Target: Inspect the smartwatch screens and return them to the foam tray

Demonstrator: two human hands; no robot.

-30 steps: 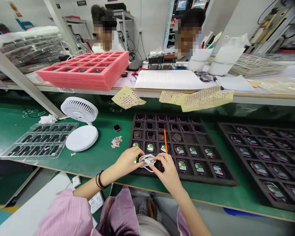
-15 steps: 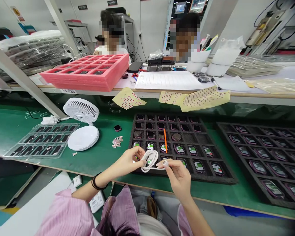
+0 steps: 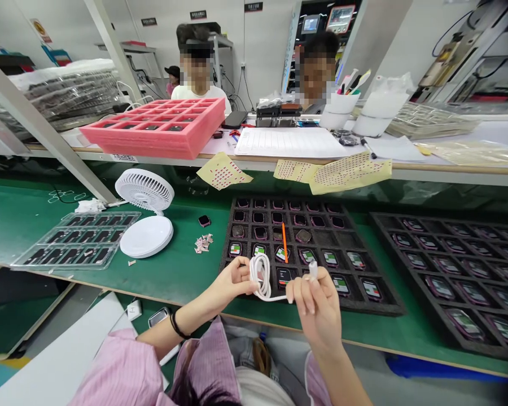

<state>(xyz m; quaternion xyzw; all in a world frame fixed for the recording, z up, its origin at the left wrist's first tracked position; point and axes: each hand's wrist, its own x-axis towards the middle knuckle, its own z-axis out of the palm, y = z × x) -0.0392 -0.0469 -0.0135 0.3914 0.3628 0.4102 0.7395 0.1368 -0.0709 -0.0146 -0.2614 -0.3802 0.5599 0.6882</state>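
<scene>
Your left hand (image 3: 232,280) grips a coiled white charging cable (image 3: 260,276) in curled fingers (image 3: 248,286), while your right hand (image 3: 315,307) pinches its connector (image 3: 312,269) upright between pressed-together fingertips (image 3: 311,282), just above a black foam tray (image 3: 379,304) of smartwatches (image 3: 341,285).

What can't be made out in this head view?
In the head view:
The coil of white cable inside the left hand is hidden by its fingers.
The cable's connector, pinched by the right hand: too small to tell its type.
The black foam tray: cells under the hands hidden by them.
Labels on the devices: too small to read.
The second tray: cut off by the right edge.
</scene>
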